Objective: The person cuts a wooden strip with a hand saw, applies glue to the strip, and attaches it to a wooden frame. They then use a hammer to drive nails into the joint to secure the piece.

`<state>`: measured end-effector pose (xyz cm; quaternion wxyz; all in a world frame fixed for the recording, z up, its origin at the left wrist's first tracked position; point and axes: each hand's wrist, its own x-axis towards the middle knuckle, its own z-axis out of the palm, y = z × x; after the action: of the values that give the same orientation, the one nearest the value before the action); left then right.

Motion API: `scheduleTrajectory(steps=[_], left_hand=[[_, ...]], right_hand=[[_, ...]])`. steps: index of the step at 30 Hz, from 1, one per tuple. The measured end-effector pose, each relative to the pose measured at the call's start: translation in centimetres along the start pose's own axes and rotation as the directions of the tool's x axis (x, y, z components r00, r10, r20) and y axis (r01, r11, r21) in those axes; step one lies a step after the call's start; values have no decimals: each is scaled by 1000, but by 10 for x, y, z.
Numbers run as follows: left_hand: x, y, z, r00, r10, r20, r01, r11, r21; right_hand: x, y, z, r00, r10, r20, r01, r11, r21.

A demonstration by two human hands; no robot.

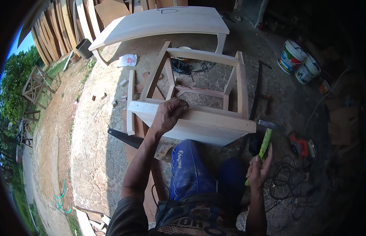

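A pale wooden furniture frame (218,120), much like a chair laid over, stands before my knees with its broad white panel facing me. My left hand (169,114) rests on the panel's upper edge, fingers pinched together. Whatever sits between those fingertips, if anything, is hidden. In my right hand (260,170) is a hammer (264,144) with a yellow-green handle. Its metal head points up, close to the right corner of the frame. Legs and rails of the frame stretch away from me behind the panel.
A long whitish table (163,24) stands beyond the frame. A handsaw (126,137) lies left of my knees, near a loose wooden piece (131,102). Two paint buckets (292,57) stand at the right. A red power tool (298,144) and tangled cables (283,181) lie on the floor.
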<state>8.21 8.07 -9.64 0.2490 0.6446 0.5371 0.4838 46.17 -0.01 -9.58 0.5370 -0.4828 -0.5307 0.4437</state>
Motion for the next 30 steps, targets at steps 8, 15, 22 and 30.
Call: scheduleTrajectory(steps=[8, 15, 22, 30], left_hand=[[1, 6, 7, 997, 75, 2, -74, 988, 138], [4, 9, 4, 996, 65, 55, -74, 977, 198], [2, 4, 3, 993, 99, 58, -109, 974, 200], [2, 5, 3, 987, 150, 60, -160, 960, 229]], right_hand=[[23, -40, 39, 931, -112, 347, 193, 959, -208], [44, -66, 71, 844, -147, 516, 389, 829, -401], [59, -69, 90, 757, -166, 632, 519, 740, -428], [69, -70, 103, 725, -64, 685, 568, 618, -544]])
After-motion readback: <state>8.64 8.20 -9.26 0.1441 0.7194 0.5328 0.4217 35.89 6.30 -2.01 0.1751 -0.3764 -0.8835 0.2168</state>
